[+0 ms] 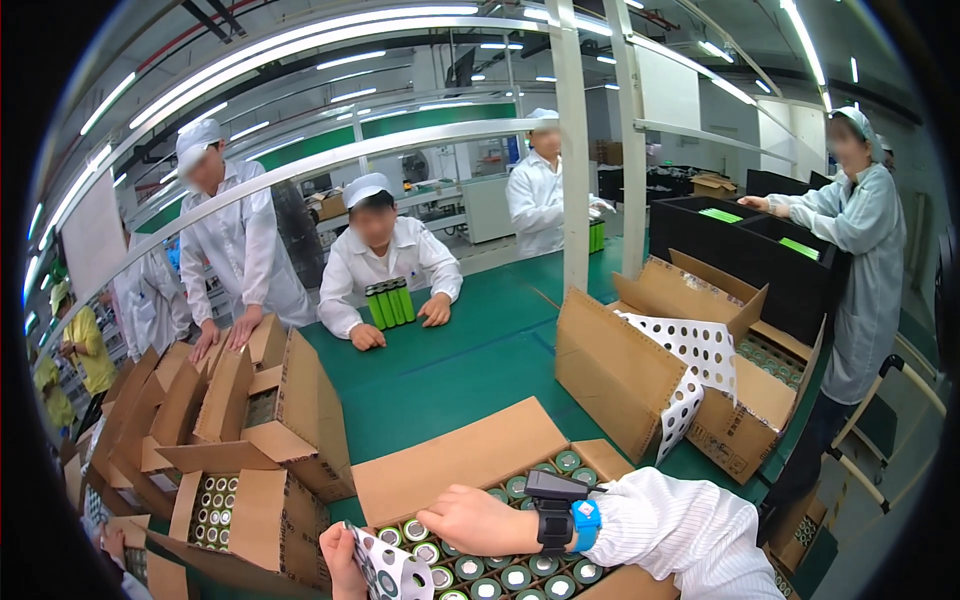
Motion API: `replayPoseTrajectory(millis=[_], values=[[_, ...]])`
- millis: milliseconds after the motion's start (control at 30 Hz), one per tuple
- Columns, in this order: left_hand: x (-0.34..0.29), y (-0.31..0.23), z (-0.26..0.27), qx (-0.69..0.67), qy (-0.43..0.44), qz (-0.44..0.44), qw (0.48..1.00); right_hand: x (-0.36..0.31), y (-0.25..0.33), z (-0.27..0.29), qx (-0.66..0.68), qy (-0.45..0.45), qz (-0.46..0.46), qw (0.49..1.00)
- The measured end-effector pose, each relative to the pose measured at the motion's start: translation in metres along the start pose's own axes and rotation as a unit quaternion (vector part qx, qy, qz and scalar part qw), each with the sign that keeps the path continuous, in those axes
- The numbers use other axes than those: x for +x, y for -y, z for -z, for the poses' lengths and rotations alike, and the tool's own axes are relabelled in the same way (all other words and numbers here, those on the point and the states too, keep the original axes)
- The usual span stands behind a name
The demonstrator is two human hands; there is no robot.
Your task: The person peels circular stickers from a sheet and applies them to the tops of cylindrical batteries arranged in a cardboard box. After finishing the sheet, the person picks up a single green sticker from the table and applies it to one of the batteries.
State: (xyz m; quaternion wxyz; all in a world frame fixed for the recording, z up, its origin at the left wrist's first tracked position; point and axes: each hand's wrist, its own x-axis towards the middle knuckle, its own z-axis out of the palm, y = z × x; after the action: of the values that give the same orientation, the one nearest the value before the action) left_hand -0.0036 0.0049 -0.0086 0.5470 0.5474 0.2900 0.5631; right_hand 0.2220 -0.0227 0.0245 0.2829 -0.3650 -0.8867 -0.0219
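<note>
Right in front of me stands an open cardboard box (465, 448) filled with upright cylindrical battery cells (515, 578), their round ends facing up. A white perforated sheet (408, 570) is bent up at the box's near left corner, its edge gripped by my left hand (343, 562). Over the cells reaches my right hand (478, 520), fingers curled down and closed at the left rows; whatever is at the fingertips is hidden. A blue band and a black strapped device (560, 505) circle my right wrist.
Open cardboard boxes (300, 420) crowd the left, some holding cells. At right, another box (735, 420) has a perforated sheet (690, 350) draped over it. Across the green table (450, 345), a co-worker sits behind green cells (390, 303). Other workers stand around; metal posts (575, 150) rise beyond.
</note>
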Motion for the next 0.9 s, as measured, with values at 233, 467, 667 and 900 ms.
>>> replayPoseTrajectory(millis=[233, 467, 667, 900], values=[[0.003, 0.014, 0.009, -0.038, -0.015, -0.01, 0.999, 0.0, 0.001, 0.003, -0.027, 0.016, -0.002, 0.999], [0.002, 0.008, 0.006, -0.068, 0.003, 0.0, 0.998, 0.002, -0.001, 0.002, -0.005, 0.014, 0.009, 1.0], [0.002, 0.009, 0.007, -0.078, 0.012, 0.001, 0.997, 0.006, -0.006, 0.015, 0.024, 0.068, -0.003, 0.997], [0.005, 0.008, 0.006, -0.072, 0.022, -0.005, 0.997, 0.004, -0.015, 0.022, 0.17, 0.042, 0.008, 0.985]])
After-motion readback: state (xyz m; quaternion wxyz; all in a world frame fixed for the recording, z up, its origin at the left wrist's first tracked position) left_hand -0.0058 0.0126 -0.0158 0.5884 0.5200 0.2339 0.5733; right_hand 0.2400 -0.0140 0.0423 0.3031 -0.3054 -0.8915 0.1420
